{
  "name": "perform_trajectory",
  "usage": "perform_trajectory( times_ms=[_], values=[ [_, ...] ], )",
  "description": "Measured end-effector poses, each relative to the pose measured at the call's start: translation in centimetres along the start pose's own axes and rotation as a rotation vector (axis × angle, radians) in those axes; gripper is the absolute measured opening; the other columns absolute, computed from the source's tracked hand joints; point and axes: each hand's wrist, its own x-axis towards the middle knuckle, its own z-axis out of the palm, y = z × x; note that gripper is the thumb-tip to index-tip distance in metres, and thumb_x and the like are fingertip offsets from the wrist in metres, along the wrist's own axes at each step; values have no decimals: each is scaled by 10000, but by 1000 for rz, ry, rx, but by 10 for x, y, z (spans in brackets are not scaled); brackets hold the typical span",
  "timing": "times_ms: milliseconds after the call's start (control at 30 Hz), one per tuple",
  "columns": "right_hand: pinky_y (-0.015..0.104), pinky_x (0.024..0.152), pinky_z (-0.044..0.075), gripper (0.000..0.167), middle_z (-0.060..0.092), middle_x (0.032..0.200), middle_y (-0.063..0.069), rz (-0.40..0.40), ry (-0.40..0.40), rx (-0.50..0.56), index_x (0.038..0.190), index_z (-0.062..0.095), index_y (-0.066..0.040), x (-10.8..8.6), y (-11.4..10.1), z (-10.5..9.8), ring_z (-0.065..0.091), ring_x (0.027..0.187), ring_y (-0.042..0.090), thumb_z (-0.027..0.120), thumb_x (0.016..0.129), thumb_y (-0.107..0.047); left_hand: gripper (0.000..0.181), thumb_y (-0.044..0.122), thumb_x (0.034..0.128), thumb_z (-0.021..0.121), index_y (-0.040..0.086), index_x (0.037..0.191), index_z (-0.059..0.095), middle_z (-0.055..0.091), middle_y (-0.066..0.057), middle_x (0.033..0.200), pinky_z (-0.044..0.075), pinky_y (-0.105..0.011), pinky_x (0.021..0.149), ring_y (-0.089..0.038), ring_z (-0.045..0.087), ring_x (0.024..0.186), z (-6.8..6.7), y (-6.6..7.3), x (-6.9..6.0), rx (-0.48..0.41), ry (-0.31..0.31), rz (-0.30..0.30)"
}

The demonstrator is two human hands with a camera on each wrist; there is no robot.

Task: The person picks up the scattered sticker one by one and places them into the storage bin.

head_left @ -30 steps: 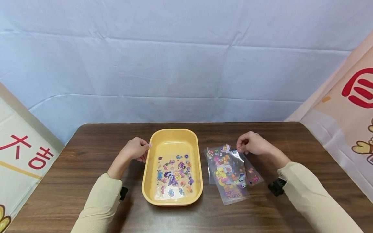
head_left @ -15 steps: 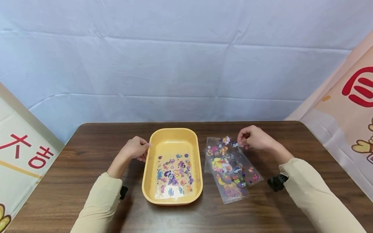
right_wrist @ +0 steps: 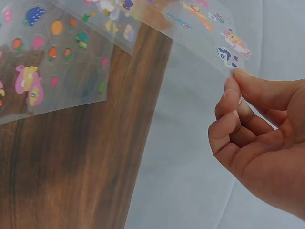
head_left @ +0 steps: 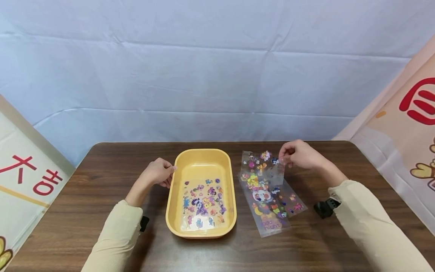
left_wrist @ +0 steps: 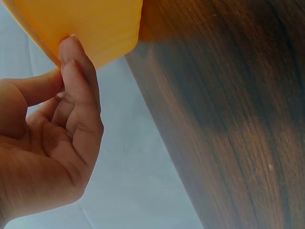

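At the left rim of the yellow tray (head_left: pixel 171 223), the left hand (head_left: pixel 158 172) pinches the edge; in the left wrist view that hand (left_wrist: pixel 62 124) has thumb and fingertips on the tray's wall (left_wrist: pixel 105 28). A clear sticker sheet (head_left: pixel 253 168) is pinched at its corner by the right hand (head_left: pixel 300 154). The right wrist view shows the held sheet (right_wrist: pixel 190 28) between the thumb and fingers of the right hand (right_wrist: pixel 262 129). Beneath and nearer lie other clear sticker sheets (head_left: pixel 266 213), overlapping one another. Inside the tray is another sticker sheet (head_left: pixel 202 207).
The brown wooden table (head_left: pixel 102 181) carries the tray and sheets. Pale blue cloth (head_left: pixel 204 75) hangs behind it, with printed banners at left (head_left: pixel 30 181) and right (head_left: pixel 408 139). Dark devices are on both wrists.
The right hand has moved away toward the table's back edge, drawing the pinched sheet with it and uncovering more of the sheets below. The left hand and tray stay nearly still.
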Motion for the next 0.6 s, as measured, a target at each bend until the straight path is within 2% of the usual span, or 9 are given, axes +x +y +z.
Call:
perform_trajectory(
  times_ms=[133,367,600],
  values=[
    [329,532,484,106,582,709,92,-13,9,-6,827,610,40,0,-3,-4,543,595,206,516,855,82,345,180,963,472,-5,720,634,594,-78,583,536,-329,557,-150,599,494,0,0,0,-2,-5,-2],
    [261,509,464,47,582,685,69,-39,35,-14,822,609,54,-1,-8,-9,536,573,165,567,842,62,349,178,960,476,-7,711,636,590,-74,574,539,-338,558,-147,598,485,0,-1,0,4,5,3],
    [274,514,456,36,582,695,89,-29,60,-10,843,610,48,-2,-11,-14,524,574,181,579,856,34,342,176,958,482,-16,720,636,589,-76,577,539,-334,554,-150,602,487,1,-1,-1,3,10,5]
  ],
)
